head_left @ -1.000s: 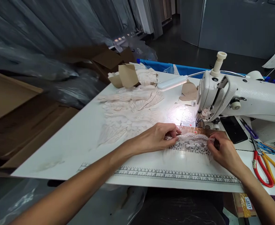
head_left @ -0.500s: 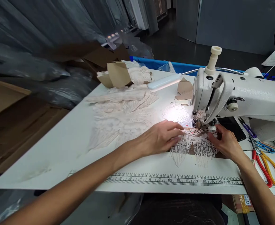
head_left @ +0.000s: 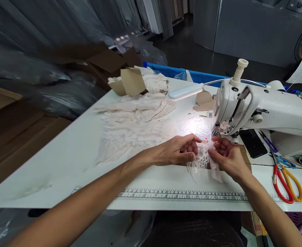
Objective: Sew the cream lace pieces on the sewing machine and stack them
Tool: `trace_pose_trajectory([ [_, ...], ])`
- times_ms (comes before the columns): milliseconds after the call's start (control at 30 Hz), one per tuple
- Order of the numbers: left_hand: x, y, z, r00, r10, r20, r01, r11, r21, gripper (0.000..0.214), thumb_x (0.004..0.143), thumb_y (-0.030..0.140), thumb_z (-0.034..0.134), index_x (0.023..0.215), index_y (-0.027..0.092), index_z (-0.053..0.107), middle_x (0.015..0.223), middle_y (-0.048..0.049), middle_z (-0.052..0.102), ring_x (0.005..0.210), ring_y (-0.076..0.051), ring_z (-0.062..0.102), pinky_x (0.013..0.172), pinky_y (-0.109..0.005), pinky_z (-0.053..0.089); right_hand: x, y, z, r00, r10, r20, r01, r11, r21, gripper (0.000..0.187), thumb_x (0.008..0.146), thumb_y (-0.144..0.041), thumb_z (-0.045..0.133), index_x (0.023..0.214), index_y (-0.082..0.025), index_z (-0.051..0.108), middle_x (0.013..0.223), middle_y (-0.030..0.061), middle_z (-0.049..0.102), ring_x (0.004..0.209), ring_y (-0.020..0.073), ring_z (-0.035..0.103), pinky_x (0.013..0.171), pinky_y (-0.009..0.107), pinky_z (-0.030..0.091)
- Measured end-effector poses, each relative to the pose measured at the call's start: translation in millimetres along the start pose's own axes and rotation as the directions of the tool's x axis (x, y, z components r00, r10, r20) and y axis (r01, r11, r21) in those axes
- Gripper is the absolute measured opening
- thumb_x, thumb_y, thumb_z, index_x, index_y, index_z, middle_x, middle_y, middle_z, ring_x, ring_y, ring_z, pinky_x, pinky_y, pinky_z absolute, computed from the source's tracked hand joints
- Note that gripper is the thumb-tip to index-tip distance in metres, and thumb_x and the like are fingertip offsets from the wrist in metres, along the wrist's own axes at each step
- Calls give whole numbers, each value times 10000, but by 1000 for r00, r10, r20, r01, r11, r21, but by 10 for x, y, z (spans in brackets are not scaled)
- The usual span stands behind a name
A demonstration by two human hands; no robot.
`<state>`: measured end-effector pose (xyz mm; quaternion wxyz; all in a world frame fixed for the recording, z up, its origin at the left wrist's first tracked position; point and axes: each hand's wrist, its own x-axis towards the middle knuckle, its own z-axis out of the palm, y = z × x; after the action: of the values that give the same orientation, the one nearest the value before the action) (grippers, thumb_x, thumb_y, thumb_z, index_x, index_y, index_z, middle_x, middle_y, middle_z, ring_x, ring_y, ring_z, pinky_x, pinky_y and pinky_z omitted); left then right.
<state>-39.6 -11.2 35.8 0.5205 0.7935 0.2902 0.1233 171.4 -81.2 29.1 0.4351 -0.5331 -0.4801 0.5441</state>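
Note:
A strip of white fringed lace lies under the front of the white sewing machine. My right hand pinches the lace's right part between thumb and fingers, folded over, with a pale end hanging below the fingertips. At the lace's left edge is my left hand. Its index finger reaches toward the needle area and its other fingers curl, thumb apart; I see nothing gripped in it. The needle and presser foot are partly hidden behind my right hand. A small pinkish fabric flower hangs on the machine head.
Piled white lace pieces spread over the table's left, beside an open cardboard box. A lit lamp shines near the needle. Right of the hands lie a black phone and scissors. A printed ruler runs along the front edge.
My right hand has moved left from the lace's right end, folding that end over toward the middle. My left hand's fingers have curled beside the lace. The view has shifted slightly.

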Motion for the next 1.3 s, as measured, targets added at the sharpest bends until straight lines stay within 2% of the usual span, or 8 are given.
trace_pose_trajectory([
  [133,-36,54,54,978,-179,-106,183,983,32,780,753,619,653,1342,143,465,967,-85,676,801,-217,635,671,-314,485,45,32,33,994,-15,111,19,999,-36,531,799,-487,682,1222,-183,577,948,73,672,854,185,676,746,344,586],
  [233,-58,97,99,952,-217,-218,242,965,97,662,789,504,610,1324,132,491,1016,-99,688,883,-242,643,735,-330,479,65,60,-133,997,-68,34,76,934,-349,353,888,-446,576,1111,-182,648,891,76,697,784,196,681,743,374,581],
  [433,-73,129,103,935,-240,-262,284,948,145,595,790,434,585,1297,128,531,773,-24,661,705,-208,618,625,-290,446,14,173,-273,871,-380,313,465,429,-774,303,965,-280,457,1189,-213,650,1065,115,646,970,245,630,851,427,559],
  [533,-73,106,111,920,-232,-315,295,941,168,598,768,445,608,1278,138,551,728,2,622,684,-198,591,614,-279,426,3,248,-235,836,-393,382,481,190,-856,325,971,-264,449,1238,-204,626,1095,145,577,980,272,575,851,472,545],
  [600,-70,88,120,910,-227,-348,299,939,170,604,752,462,624,1258,138,563,683,22,580,663,-190,567,601,-271,410,22,259,-222,837,-373,401,472,122,-873,331,979,-265,440,1256,-203,609,1082,142,553,952,264,558,838,464,540],
  [767,-43,13,149,897,-235,-375,300,945,126,527,784,473,587,1201,151,587,589,58,490,573,-160,494,547,-251,364,121,190,-261,844,-311,437,491,119,-863,320,983,-254,426,1236,-179,607,1063,140,552,928,253,557,825,435,531],
  [1000,-19,-148,180,873,-256,-415,303,952,50,519,733,442,643,1169,162,608,601,65,442,538,-128,463,512,-237,361,129,242,-362,829,-341,444,542,289,-789,355,994,-266,418,1302,-218,587,1113,118,571,989,234,551,884,420,496],
  [1300,-25,55,140,867,-367,-338,362,929,-79,596,717,459,704,1208,148,573,587,83,344,482,-96,372,410,-206,317,71,286,-294,853,-290,434,502,229,-834,354,998,-283,428,1316,-243,580,1142,122,561,1028,266,484,886,445,449],
])
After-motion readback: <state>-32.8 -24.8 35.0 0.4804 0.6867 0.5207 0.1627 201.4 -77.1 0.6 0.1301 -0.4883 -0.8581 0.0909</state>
